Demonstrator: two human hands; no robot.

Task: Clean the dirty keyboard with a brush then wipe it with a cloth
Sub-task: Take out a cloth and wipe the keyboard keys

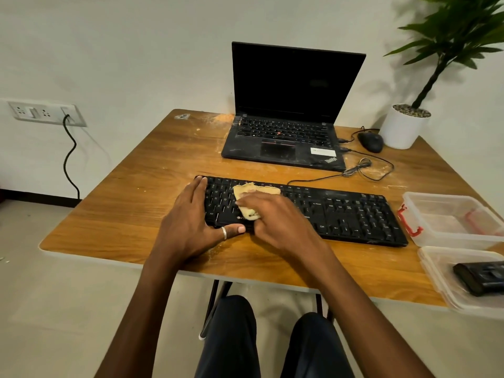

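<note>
Cloth [256, 190] gripped in curled right hand [275, 216] fingers, pressed on keyboard [354, 216] left half. Left hand [188, 216] fingers straight, flat on keyboard's left end, thumb at its near edge. Keyboard toward desk [122, 208] front edge.

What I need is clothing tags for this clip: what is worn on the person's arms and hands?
No sleeves, gloves or watch show. The left hand wears a plain silver-coloured ring on its thumb; the right hand wears nothing.
</note>
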